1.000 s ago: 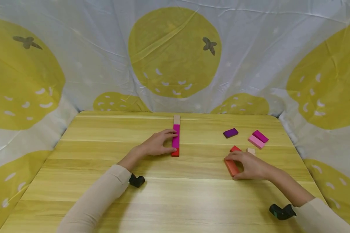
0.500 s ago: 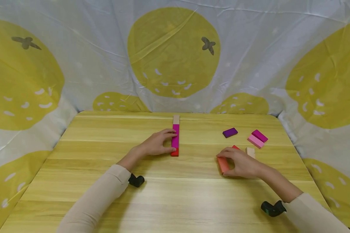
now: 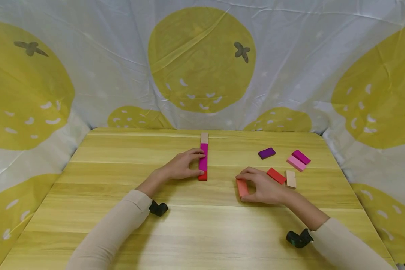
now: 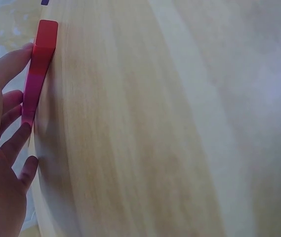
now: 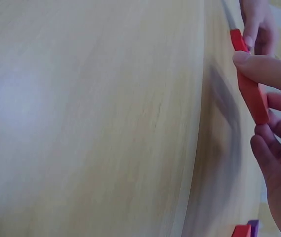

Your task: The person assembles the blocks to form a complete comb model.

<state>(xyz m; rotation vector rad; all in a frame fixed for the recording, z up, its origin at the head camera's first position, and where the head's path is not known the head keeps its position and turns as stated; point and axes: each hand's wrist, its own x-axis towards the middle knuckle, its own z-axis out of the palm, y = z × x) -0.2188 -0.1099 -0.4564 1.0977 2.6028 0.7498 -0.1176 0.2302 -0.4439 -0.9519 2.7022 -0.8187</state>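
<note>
A straight row of wooden blocks runs toward the back of the table: a red block [image 3: 203, 177] nearest, magenta [image 3: 204, 162] along the middle, and a bare-wood block [image 3: 204, 138] at the far end. My left hand [image 3: 179, 166] rests against the row's left side, thumb at the red block and fingertips on the magenta part. To the right of the row, my right hand [image 3: 264, 188] pinches an orange-red block [image 3: 242, 187] by its two ends. In the right wrist view this block [image 5: 252, 94] is tilted, its shadow apart from it on the table.
On the right lie a red block [image 3: 276, 176], bare-wood pieces [image 3: 290, 179], a purple block [image 3: 267, 153], a pink block [image 3: 296, 163] and a magenta block [image 3: 302, 157]. A patterned cloth [image 3: 283, 67] hangs behind the wooden table [image 3: 202, 232].
My right hand has carried the orange-red block leftward toward the row, uncovering the red block and the bare-wood pieces. The left hand has stayed in place.
</note>
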